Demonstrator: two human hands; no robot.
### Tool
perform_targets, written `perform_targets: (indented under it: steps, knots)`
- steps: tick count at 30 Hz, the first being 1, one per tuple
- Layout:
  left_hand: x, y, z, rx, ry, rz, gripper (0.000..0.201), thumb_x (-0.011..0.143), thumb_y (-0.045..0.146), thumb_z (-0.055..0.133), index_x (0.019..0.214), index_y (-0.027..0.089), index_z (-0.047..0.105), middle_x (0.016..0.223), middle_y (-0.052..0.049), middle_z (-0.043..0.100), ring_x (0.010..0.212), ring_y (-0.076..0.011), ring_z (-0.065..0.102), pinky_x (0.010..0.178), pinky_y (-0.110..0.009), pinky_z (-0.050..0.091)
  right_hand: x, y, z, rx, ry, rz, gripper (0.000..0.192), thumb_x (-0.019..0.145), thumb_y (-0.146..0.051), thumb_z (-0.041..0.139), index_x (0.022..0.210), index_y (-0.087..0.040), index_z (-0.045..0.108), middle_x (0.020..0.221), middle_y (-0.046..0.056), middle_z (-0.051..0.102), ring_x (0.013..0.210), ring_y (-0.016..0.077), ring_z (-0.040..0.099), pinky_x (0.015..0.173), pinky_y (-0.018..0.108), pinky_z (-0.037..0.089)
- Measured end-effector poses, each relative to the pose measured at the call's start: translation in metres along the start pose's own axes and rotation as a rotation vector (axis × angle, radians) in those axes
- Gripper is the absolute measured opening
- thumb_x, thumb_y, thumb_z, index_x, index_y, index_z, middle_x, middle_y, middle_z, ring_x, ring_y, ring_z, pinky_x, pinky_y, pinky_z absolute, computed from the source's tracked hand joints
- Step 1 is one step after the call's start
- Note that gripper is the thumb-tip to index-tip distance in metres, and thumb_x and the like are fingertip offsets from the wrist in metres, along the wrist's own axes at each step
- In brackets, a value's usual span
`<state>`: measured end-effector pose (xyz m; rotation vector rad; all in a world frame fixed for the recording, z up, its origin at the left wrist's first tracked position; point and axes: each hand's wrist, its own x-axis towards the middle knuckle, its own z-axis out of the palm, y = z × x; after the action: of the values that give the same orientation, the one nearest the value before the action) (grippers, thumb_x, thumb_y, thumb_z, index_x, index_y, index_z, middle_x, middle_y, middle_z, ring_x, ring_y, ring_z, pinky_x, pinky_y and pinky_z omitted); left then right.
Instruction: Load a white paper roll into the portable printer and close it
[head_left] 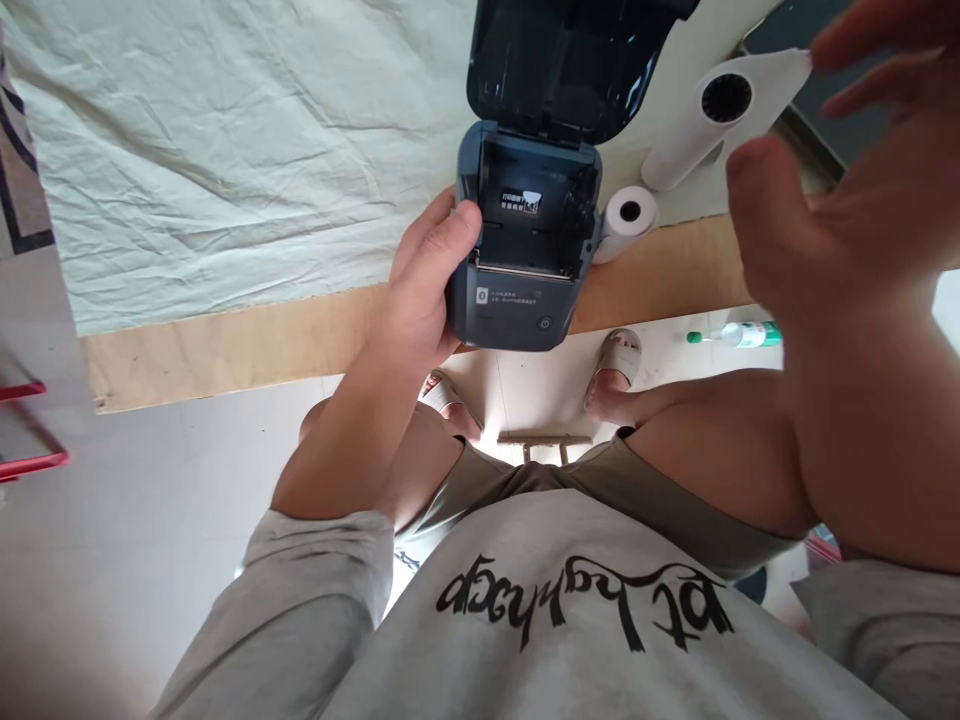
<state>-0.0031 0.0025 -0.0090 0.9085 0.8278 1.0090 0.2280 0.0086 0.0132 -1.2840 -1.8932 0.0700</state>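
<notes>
The left hand (427, 275) clasps the opened printer (499, 325) by its side, above the table edge (240, 340); the right hand (847, 220) is spread near the larger white roll (681, 145), contact unclear. Level support appears advisable.

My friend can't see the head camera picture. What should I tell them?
A left hand holds a small dark printer, its lid open, by a table. The right hand is beside a big white roll; a smaller roll sits near the printer.
</notes>
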Motion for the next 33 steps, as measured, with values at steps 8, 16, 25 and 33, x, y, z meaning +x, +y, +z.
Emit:
perform_targets:
  steps: [8,16,25,33]
  knots:
    - [0.004,-0.008,-0.006,-0.057,-0.008,0.045,0.034,0.073,0.052,0.047,0.086,0.022,0.055,0.084,-0.004,0.058,0.07,-0.0148,0.054,0.045,-0.025,0.035,0.017,0.024,0.009,-0.185,-0.234,0.096,0.066,0.062,-0.043,0.062,0.116,-0.012,0.041,0.109,0.007,0.047,0.098,0.0125,0.047,0.087,0.029,0.038]
    - [0.003,-0.004,-0.003,-0.065,-0.036,0.017,0.037,0.072,0.052,0.049,0.096,0.024,0.054,0.094,-0.005,0.06,0.081,-0.0186,0.056,0.046,-0.025,0.033,0.012,0.026,0.017,0.052,-0.082,0.136,0.05,0.062,-0.014,0.054,0.11,-0.017,0.043,0.104,0.003,0.048,0.083,0.0044,0.045,0.058,0.017,0.033]
    - [0.002,-0.003,-0.001,-0.049,-0.026,0.021,0.035,0.074,0.05,0.045,0.094,0.022,0.052,0.095,-0.007,0.058,0.086,-0.0229,0.058,0.048,-0.028,0.036,0.007,0.019,0.02,-0.045,-0.158,0.089,0.045,0.062,-0.003,0.044,0.103,-0.019,0.054,0.101,0.006,0.046,0.088,0.0073,0.045,0.068,0.02,0.038]
    - [-0.002,0.0,0.002,0.043,0.005,-0.016,0.037,0.076,0.051,0.04,0.097,0.023,0.051,0.105,-0.006,0.058,0.087,-0.0209,0.059,0.048,-0.028,0.039,0.009,0.024,0.02,0.02,-0.151,0.157,0.046,0.063,-0.022,0.062,0.108,-0.022,0.051,0.097,0.004,0.048,0.082,0.0051,0.044,0.061,0.018,0.036]
